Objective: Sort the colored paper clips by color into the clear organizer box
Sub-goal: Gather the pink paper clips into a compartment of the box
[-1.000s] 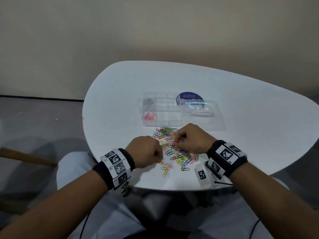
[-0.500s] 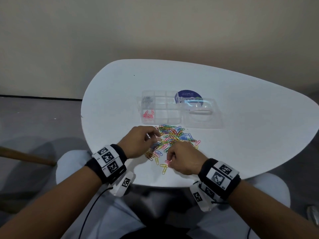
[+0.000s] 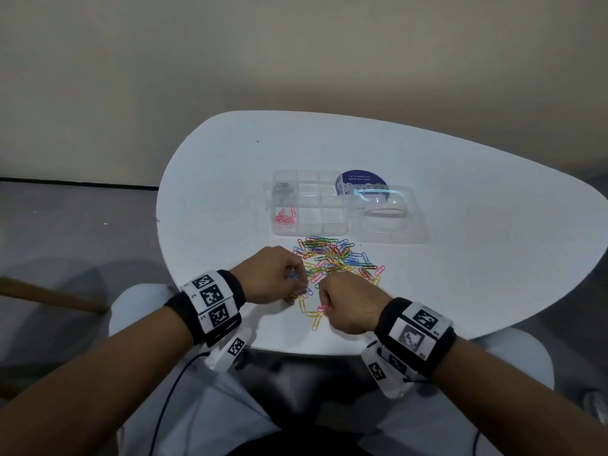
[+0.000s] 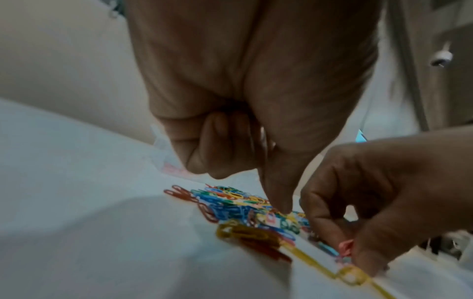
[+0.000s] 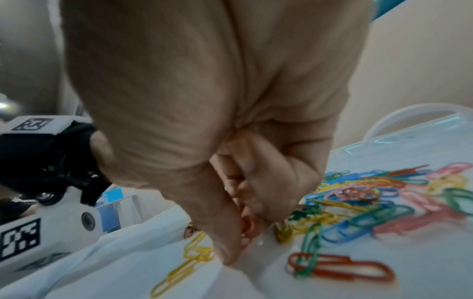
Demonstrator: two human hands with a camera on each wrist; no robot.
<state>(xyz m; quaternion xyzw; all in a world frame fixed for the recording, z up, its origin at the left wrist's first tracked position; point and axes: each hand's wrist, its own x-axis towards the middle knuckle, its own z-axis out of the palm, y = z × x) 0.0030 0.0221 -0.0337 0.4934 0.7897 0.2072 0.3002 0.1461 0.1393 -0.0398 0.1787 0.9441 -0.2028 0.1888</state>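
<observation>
On the white table (image 3: 460,205), between the organizer and my two hands, lay the item of the task: one loose pile of colored paper clips (image 3: 335,258), blue, green, yellow, red and pink; too tangled for me to count. A few yellow strays (image 3: 312,315) lay nearer the table edge.

One clear organizer box (image 3: 309,202) stood just beyond the pile, its lid (image 3: 385,212) folded open to the right. I counted two filled compartments: pink clips (image 3: 285,216) in the near-left cell, silver-grey clips (image 3: 283,189) in the far-left cell. The total of cells I could not fix through the clear plastic.

Hands, two. My right hand (image 3: 348,301) had its fingers curled, thumb and forefinger pinching one pink clip (image 4: 345,247) at the near edge of the pile. My left hand (image 3: 273,274) rested at the pile's left edge with fingers curled under and one digit pointing down onto the clips; something blue showed at its fingertips in the head view, but I could not tell whether it gripped a clip.

One round blue sticker (image 3: 360,179) lay partly hidden behind the box and lid. Both wrist views were blurred, the palms blocking most of each. Each wrist bore one black band with marker tags.
</observation>
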